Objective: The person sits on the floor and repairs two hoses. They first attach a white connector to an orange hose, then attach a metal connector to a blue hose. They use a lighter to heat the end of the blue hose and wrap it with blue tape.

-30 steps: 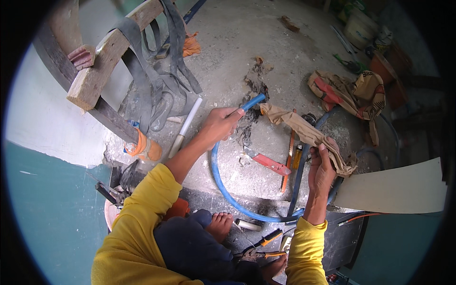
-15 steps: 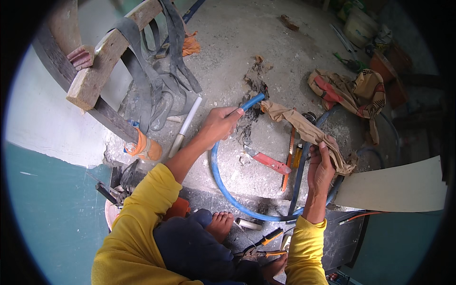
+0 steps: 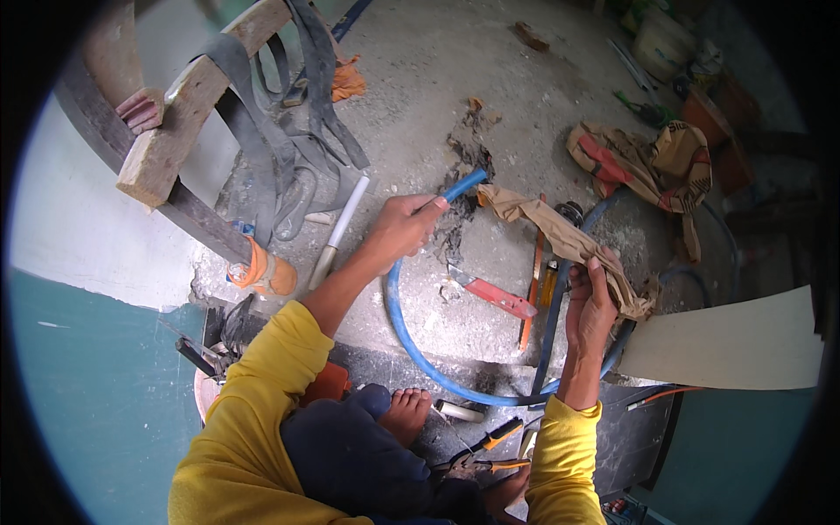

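My left hand (image 3: 405,229) is closed around a blue hose (image 3: 464,184) just below its cut end, which points up and to the right. From there the hose loops down toward my knees and curves back up on the right. My right hand (image 3: 592,299) pinches a twisted strip of brown paper (image 3: 534,214) between thumb and fingers. The strip's far end reaches close to the hose's tip; whether they touch I cannot tell. Between my hands a red utility knife (image 3: 494,296) lies on the concrete, beside an orange stick (image 3: 532,289) and a yellow-handled tool (image 3: 549,284).
Grey rubber strips (image 3: 280,149) hang over a wooden beam (image 3: 171,140) at left. A white tube (image 3: 350,210) lies by my left forearm. Torn brown paper sacking (image 3: 647,166) sits at right, above a pale board (image 3: 726,341). Pliers (image 3: 481,451) rest near my feet.
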A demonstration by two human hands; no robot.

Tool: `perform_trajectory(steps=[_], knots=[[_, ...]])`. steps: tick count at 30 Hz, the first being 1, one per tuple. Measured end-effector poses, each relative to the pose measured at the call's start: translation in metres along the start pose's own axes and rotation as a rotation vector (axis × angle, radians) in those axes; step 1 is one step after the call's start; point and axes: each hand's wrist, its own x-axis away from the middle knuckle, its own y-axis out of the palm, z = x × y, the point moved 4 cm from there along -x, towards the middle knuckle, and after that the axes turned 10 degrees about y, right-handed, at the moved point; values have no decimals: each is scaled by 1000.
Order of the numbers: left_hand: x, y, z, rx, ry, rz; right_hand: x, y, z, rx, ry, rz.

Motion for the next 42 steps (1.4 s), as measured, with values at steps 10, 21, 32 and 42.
perform_trajectory(steps=[10,21,32,42], knots=[[1,2,1,-10,10,-9,-1,1,-1,6,7,-1],[1,2,2,0,21,-34,-2,1,-2,12,6,9],[2,3,3,-5,20,-22,-1,4,-2,25,-5,17],[3,0,2,0,21,-24,-1,5,1,15,-1,40]])
